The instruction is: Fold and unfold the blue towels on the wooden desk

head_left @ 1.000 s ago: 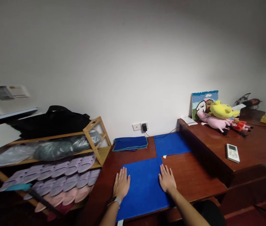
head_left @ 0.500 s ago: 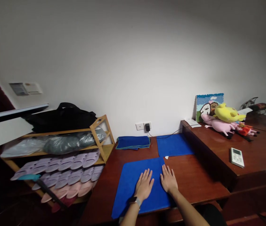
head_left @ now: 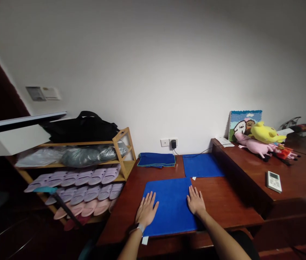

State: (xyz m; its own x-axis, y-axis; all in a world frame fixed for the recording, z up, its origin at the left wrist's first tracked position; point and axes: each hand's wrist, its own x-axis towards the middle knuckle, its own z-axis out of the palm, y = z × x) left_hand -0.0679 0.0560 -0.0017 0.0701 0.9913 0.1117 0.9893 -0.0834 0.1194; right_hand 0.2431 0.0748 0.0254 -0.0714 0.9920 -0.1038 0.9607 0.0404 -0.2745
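Observation:
A blue towel (head_left: 172, 206) lies spread flat on the dark wooden table (head_left: 223, 202) in front of me. My left hand (head_left: 146, 211) rests open, fingers spread, on the towel's left edge; a watch sits on that wrist. My right hand (head_left: 196, 200) lies flat and open on the towel's right edge. A second flat blue towel (head_left: 202, 165) lies farther back, and a folded blue towel (head_left: 156, 159) sits near the wall.
A wooden shoe rack (head_left: 87, 173) with several purple and pink slippers stands left, a black bag (head_left: 82, 126) on top. A raised desk (head_left: 291, 169) at right holds plush toys (head_left: 261, 141), a picture (head_left: 245, 121) and a white remote (head_left: 274, 181). A plugged charger (head_left: 173, 143) sits in the wall socket.
My left hand slid from the towel's middle back out to its left edge, smoothing it. My right hand stayed at the right edge. The view shifted slightly leftward.

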